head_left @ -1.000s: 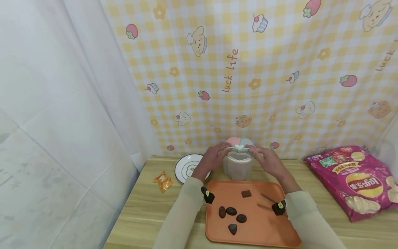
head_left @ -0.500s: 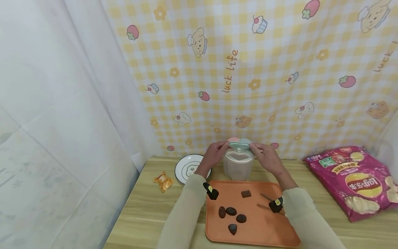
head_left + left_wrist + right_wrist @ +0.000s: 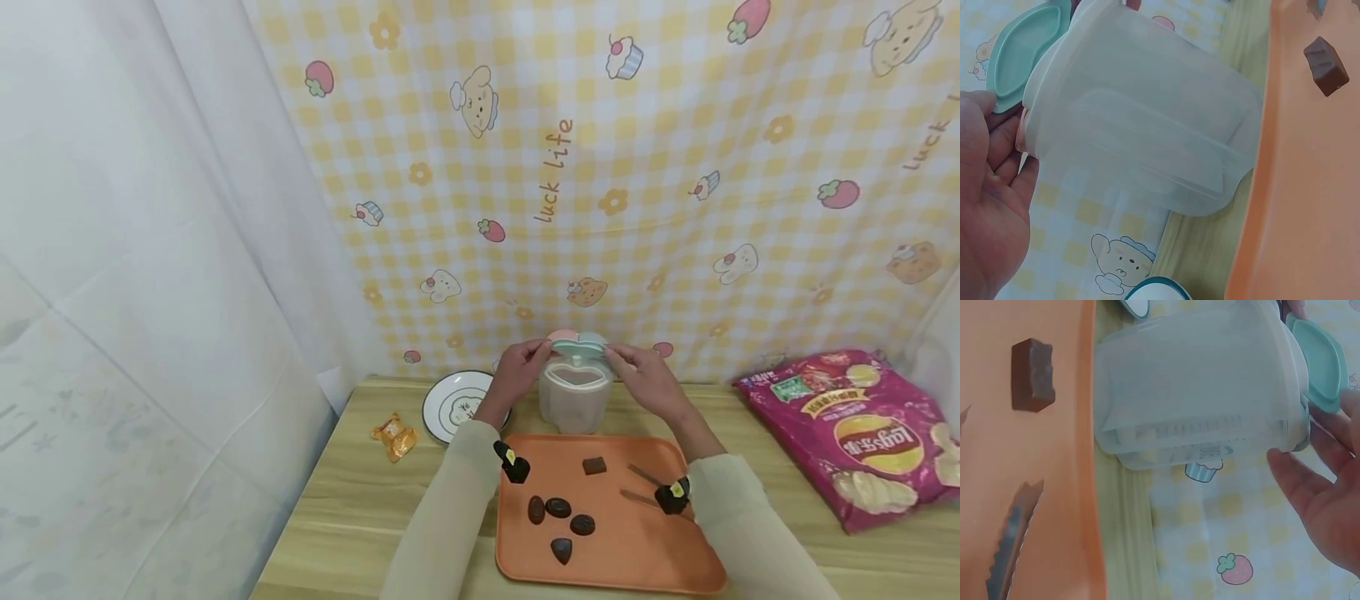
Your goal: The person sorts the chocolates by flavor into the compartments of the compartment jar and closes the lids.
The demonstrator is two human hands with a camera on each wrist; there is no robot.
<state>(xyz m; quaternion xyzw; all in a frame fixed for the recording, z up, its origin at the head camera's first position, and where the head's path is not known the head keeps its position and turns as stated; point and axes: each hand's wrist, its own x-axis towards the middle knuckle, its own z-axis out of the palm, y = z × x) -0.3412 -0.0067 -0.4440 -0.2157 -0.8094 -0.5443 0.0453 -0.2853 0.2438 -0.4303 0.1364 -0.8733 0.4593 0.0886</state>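
Note:
At the back of the table a translucent storage container (image 3: 573,406) stands upright, with a heart-shaped opening at its top. Its mint-green flip lid (image 3: 577,349) is raised, the inner side facing me. My left hand (image 3: 517,371) pinches the lid's left edge; in the left wrist view the thumb lies on the green lid (image 3: 1029,56) and the fingers behind, near a pink part of the top. My right hand (image 3: 647,379) pinches the opposite edge; in the right wrist view its fingers reach behind the lid (image 3: 1324,359) and against the container's top rim.
In front sits an orange tray (image 3: 615,562) with several chocolates (image 3: 558,508) and metal tongs (image 3: 641,498), partly hidden by the right wrist. At left are a white plate (image 3: 438,408) and an orange-wrapped snack (image 3: 394,437). A purple chip bag (image 3: 862,433) lies right.
The green lid has swung up and back, uncovering the heart-shaped opening. Both hands moved slightly with it, then stayed nearly still over the last half second.

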